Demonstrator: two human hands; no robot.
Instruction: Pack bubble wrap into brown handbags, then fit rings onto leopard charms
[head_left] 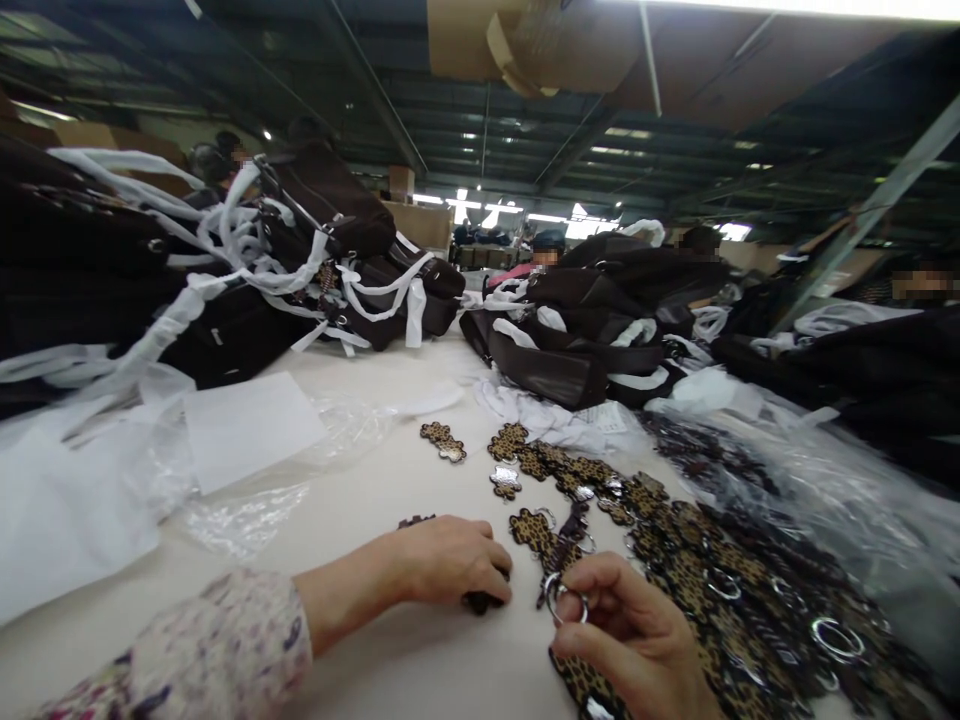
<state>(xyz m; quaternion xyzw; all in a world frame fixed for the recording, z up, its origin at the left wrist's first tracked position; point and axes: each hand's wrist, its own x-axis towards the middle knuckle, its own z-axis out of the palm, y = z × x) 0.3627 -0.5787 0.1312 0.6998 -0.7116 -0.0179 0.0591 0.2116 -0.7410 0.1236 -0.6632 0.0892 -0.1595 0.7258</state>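
My left hand (454,560) rests low over the white table with its fingers curled down round a dark brown piece (482,602). A bit of dark brown also shows behind the hand; most of it is hidden. Between thumb and forefinger, my right hand (630,635) pinches a silver key ring (564,600). Just beyond the ring lies a dark braided strap (568,540) beside a leopard-print flower charm (531,530). Under and to the right of my right hand spreads a heap of similar leopard-print charms (690,540) with metal rings.
Dark bags with white-wrapped handles are piled at the back left (337,200) and back centre (570,330). A white paper sheet (253,428) and clear plastic lie on the left. More clear plastic film (810,460) covers the right side. Other people are partly visible behind the piles.
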